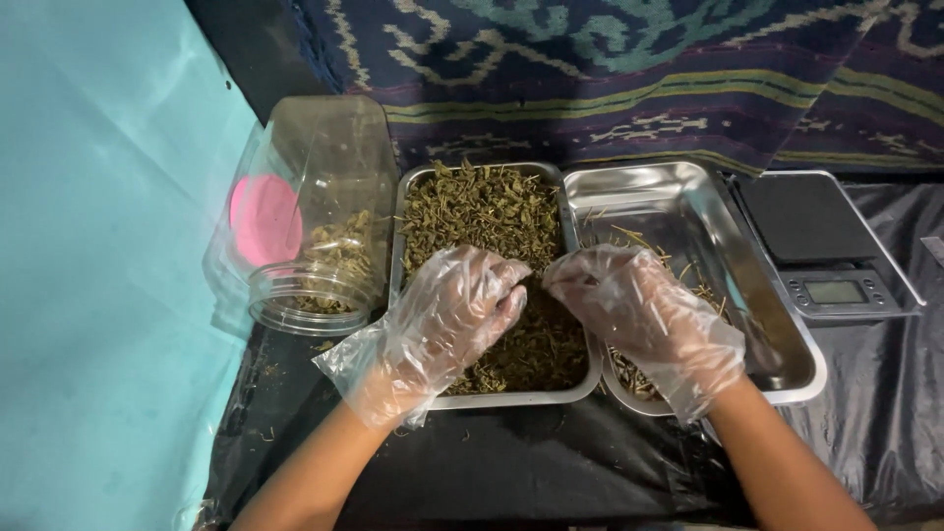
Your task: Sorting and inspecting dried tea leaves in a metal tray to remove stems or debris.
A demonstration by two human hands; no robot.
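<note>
While both gloved hands dug into the dried leaves (482,211) in the left tray (580,379), my left hand (447,315) and right hand (639,310) pinched loose, brittle, featherlight bits; small fingertip pinches seemed safest.

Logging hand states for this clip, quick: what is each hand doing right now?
Left hand: gloved, fingers curled down into the dried herbs in the left tray; grasp cannot be told.
Right hand: gloved, fingers bent at the herbs; grasp cannot be told.

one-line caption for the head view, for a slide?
Gloved left hand and right hand sort dried herbs in a metal tray, beside a second tray, plastic jar and scale.
</note>
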